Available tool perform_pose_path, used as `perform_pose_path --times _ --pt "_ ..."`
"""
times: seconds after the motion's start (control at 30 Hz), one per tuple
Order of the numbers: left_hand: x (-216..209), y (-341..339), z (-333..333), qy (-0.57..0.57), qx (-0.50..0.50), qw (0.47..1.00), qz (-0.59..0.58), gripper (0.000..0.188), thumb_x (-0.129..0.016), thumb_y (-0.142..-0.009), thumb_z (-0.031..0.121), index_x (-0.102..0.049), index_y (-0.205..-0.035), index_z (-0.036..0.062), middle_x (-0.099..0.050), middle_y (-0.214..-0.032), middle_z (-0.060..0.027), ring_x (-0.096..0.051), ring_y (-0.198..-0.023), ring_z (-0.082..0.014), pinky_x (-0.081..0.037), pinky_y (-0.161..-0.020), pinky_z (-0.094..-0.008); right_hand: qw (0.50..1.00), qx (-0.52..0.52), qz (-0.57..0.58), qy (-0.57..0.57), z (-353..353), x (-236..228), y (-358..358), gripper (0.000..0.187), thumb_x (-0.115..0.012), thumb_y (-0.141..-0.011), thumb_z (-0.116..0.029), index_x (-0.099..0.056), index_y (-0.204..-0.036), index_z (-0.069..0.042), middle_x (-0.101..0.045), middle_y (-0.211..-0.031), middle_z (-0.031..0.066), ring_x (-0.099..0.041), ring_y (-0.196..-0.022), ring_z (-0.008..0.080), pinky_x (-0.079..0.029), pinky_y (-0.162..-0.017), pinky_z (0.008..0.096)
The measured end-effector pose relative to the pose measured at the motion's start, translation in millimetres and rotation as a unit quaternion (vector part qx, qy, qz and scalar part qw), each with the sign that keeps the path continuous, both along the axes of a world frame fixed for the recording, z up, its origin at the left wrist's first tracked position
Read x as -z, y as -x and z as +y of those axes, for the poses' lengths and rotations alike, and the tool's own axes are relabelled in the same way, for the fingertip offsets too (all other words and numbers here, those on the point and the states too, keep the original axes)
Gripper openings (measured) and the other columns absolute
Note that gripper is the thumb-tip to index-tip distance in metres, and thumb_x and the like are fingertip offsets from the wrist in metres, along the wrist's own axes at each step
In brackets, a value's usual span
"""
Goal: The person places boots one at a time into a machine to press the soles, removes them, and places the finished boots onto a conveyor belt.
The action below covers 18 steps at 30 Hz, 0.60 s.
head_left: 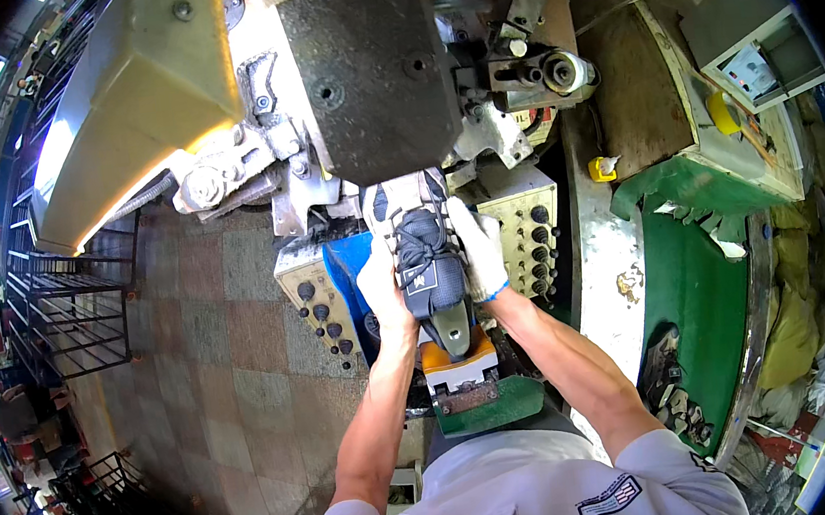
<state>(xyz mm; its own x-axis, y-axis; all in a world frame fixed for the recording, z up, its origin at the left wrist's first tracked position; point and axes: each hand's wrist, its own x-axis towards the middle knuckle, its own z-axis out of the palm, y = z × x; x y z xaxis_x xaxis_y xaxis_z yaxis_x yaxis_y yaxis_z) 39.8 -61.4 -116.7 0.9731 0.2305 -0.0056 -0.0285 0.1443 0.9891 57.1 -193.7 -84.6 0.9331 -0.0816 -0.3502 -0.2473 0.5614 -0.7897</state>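
Both of my hands wear white gloves and grip a dark laced shoe (pixel 429 241) from its two sides. My left hand (pixel 382 279) wraps its left side, and my right hand (pixel 479 248) presses along its right side. The toe end points away from me, under the dark metal head (pixel 369 81) of a machine, whose jaws partly hide it. A grey-green last (pixel 454 330) fills the shoe's opening at the near end. Below it stands an orange-topped support (pixel 459 351) on the machine.
Control boxes with black knobs flank the shoe, one left (pixel 313 313) and one right (pixel 526 230). A yellow-lit cover (pixel 130 106) hangs at upper left. Right of me runs a green-bedded trough (pixel 686 319) holding several shoes (pixel 672 386). Metal racks (pixel 70 303) stand left on the tiled floor.
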Motion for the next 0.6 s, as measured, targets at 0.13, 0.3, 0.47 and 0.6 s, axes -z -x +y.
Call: perform_pose_path --times 0.13,0.3,0.47,0.6 --pt "-1.3 10.8 1.6 0.061 0.027 0.998 -0.010 0.040 -0.041 -0.110 0.026 -0.066 -0.106 -0.0047 -0.068 -0.090 -0.0040 -0.057 -0.080 -0.0094 -0.047 -0.072 -0.0253 0.998 -0.011 -0.014 0.057 -3.7 1.8 5.8 0.039 -0.061 -0.102 -0.033 -0.070 -0.113 0.003 -0.074 -0.102 0.0078 -0.070 -0.083 0.0154 -0.056 -0.076 0.0278" --pt "-0.4 10.4 6.8 0.004 0.016 1.000 -0.025 0.043 -0.042 -0.109 0.030 -0.065 -0.118 -0.0057 -0.069 -0.105 -0.0067 -0.059 -0.092 -0.0106 -0.047 -0.085 -0.0277 0.997 -0.018 -0.008 0.080 -2.7 -6.0 11.2 0.047 -0.058 -0.102 -0.041 -0.072 -0.112 0.002 -0.072 -0.101 0.0062 -0.065 -0.087 0.0117 -0.053 -0.079 0.0284" --pt "45.2 113.4 50.7 -0.065 -0.123 0.983 0.116 0.041 -0.060 -0.101 0.016 -0.054 -0.133 -0.0092 -0.068 -0.121 -0.0195 -0.066 -0.110 -0.0237 -0.052 -0.097 -0.0355 0.983 -0.021 0.034 0.178 -61.3 -12.3 72.5 0.054 -0.050 -0.102 -0.036 -0.056 -0.134 0.007 -0.064 -0.128 0.0226 -0.065 -0.116 0.0308 -0.056 -0.091 0.0362" --pt "123.2 205.5 50.1 -0.149 -0.135 0.942 0.270 0.077 -0.079 -0.086 0.027 -0.044 -0.142 -0.0112 -0.061 -0.133 -0.0270 -0.060 -0.123 -0.0331 -0.044 -0.107 -0.0399 0.988 0.015 -0.059 0.143 -149.3 29.7 164.1 0.052 -0.039 -0.106 -0.029 -0.045 -0.138 0.013 -0.060 -0.128 0.0307 -0.068 -0.108 0.0395 -0.060 -0.088 0.0443"
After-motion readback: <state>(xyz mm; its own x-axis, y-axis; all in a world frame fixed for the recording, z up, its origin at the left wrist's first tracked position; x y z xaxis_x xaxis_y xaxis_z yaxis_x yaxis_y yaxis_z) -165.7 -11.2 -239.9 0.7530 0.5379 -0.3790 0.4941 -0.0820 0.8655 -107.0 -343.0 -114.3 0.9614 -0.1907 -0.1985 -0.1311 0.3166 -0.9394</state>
